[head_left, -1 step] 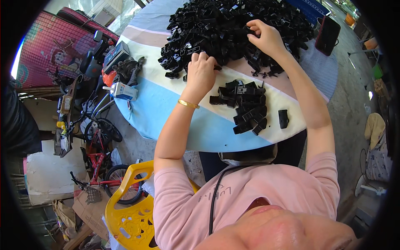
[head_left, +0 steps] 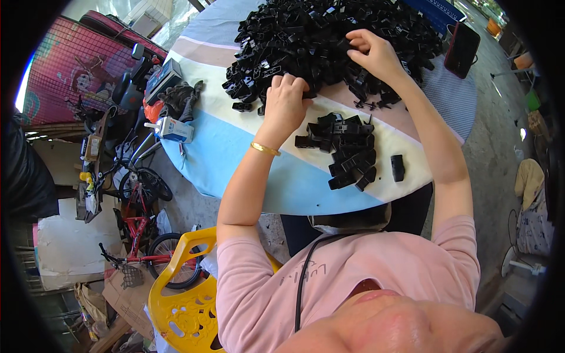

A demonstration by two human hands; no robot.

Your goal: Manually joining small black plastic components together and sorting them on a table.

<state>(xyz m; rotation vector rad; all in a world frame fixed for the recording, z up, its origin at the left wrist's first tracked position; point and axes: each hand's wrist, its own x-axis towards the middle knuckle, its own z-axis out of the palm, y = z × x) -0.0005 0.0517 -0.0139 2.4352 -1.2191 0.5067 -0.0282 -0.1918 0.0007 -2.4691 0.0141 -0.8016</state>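
Observation:
A large heap of small black plastic parts [head_left: 282,38] covers the far side of the cloth-covered table [head_left: 235,182]. My left hand [head_left: 285,103], with a gold bangle [head_left: 265,149] at its wrist, is at the heap's near edge. Its fingers curl down and in; what they close on is hidden beneath them. Over the heap's right part, my right hand [head_left: 376,56] has thumb and fingers apart, with nothing clearly between them. Closer to me lies a smaller group of black parts [head_left: 350,147]. One single black part [head_left: 398,168] sits to its right.
A phone [head_left: 462,50] stands at the table's right, near a blue basket [head_left: 435,13]. Along the left edge are a small white-and-blue carton [head_left: 176,129], a dark cloth [head_left: 181,99] and a box [head_left: 163,79]. A yellow chair [head_left: 188,306] and a red bicycle [head_left: 138,229] stand at left.
My right hand has shifted very slightly left and toward me. The left hand's thumb and index finger have moved a little; the parts on the table look the same.

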